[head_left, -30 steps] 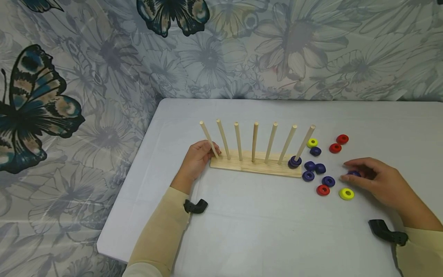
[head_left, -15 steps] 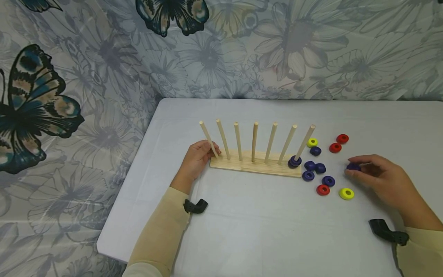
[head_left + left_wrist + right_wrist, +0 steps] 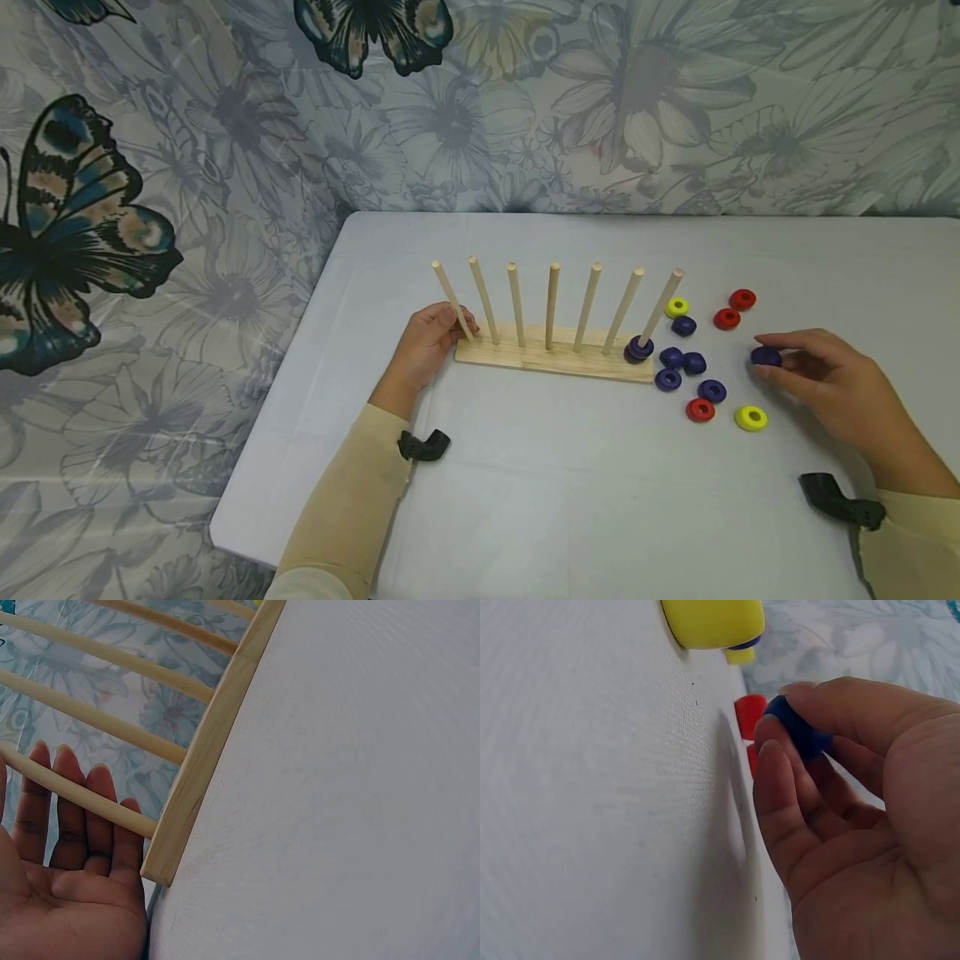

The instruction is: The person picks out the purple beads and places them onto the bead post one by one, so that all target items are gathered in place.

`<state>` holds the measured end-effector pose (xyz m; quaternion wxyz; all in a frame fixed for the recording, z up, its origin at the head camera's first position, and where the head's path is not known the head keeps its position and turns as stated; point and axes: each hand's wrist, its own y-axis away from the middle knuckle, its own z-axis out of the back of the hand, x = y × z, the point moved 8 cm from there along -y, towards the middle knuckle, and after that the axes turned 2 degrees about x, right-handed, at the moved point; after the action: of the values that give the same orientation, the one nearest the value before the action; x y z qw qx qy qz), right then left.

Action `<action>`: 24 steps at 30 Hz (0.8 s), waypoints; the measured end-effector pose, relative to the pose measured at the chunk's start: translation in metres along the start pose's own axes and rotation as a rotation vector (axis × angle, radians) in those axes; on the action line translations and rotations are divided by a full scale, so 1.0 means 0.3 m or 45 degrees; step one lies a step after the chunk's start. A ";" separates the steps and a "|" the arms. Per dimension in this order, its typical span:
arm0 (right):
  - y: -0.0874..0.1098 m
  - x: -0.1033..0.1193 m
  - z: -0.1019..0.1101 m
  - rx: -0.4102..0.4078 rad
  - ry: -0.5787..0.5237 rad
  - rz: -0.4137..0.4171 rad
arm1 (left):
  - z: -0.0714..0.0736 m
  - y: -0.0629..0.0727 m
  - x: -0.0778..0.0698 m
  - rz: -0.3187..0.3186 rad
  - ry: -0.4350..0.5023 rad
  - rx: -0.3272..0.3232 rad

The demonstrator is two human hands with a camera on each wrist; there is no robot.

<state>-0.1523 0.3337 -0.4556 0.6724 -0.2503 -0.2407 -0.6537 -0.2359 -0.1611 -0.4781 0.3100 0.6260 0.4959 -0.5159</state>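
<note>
Right hand: I pinch a blue ring (image 3: 766,356) between thumb and fingers, holding it by its outer side, which I judge gives a light, sure grip; my right hand (image 3: 832,379) shows its hole in no view.
Right-hand pose: it reaches in from the right, the other fingers curled in below the pinch, with the ring apparently raised off the tabletop (image 3: 562,483).
Left hand: my left hand (image 3: 435,337) loosely grasps the leftmost peg (image 3: 82,796), probably to keep the stand from sliding; how firmly, I cannot tell.
Left-hand pose: palm turned toward the peg, four fingers reaching behind it, thumb mostly out of the wrist view.
Pegged stand: its wooden base (image 3: 517,357) lies flat, seven pegs fanned out above it.
Rightmost peg: blue rings, seemingly two, sit at the foot of the rightmost peg (image 3: 663,305).
Loose rings: five blue rings (image 3: 694,363) lie between the stand's right end and my right hand, with a red ring (image 3: 701,417) and a yellow ring (image 3: 751,427) nearer me; easy to reach from that side, I'd say.
Farther back: two red rings (image 3: 742,306) and another yellow ring (image 3: 677,313).
Backdrop: butterfly-and-flower covering (image 3: 232,300).
</note>
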 end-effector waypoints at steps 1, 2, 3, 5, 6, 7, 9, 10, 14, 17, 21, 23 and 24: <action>-0.002 0.001 -0.001 0.000 0.002 0.001 | -0.001 0.000 -0.001 -0.001 0.003 0.000; -0.003 0.001 -0.001 0.000 0.004 -0.001 | -0.002 0.000 -0.002 -0.002 0.004 -0.001; -0.005 0.002 -0.002 -0.001 0.004 -0.003 | -0.002 0.000 -0.003 -0.002 0.004 -0.002; -0.006 0.003 -0.002 -0.002 0.003 -0.010 | -0.004 0.000 -0.006 -0.004 0.005 -0.003; -0.006 0.005 -0.001 -0.004 0.002 -0.013 | -0.004 0.000 -0.006 -0.003 0.005 -0.004; -0.006 0.006 -0.001 -0.001 -0.009 -0.015 | -0.005 0.000 -0.007 -0.004 0.002 -0.004; -0.005 0.008 0.000 0.004 -0.027 -0.021 | -0.005 0.000 -0.007 -0.002 -0.002 -0.004; -0.005 0.010 0.000 0.006 -0.035 -0.024 | -0.005 0.000 -0.007 -0.002 -0.004 -0.003; -0.004 0.012 -0.002 0.024 -0.050 -0.045 | -0.003 0.001 -0.005 -0.003 -0.024 -0.002; -0.004 0.018 0.002 0.026 -0.054 -0.049 | -0.001 0.002 -0.005 -0.008 -0.035 0.000; -0.002 0.038 0.011 0.001 -0.059 -0.018 | -0.001 0.002 -0.004 -0.011 -0.036 0.007; -0.001 0.050 0.015 -0.017 -0.050 0.002 | -0.001 0.002 -0.003 -0.011 -0.034 0.010; -0.001 0.056 0.017 -0.024 -0.046 0.013 | 0.000 0.002 -0.002 -0.010 -0.033 0.010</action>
<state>-0.1520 0.3243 -0.4409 0.6688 -0.2696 -0.2454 -0.6480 -0.2353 -0.1614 -0.4775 0.3118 0.6185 0.4922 -0.5272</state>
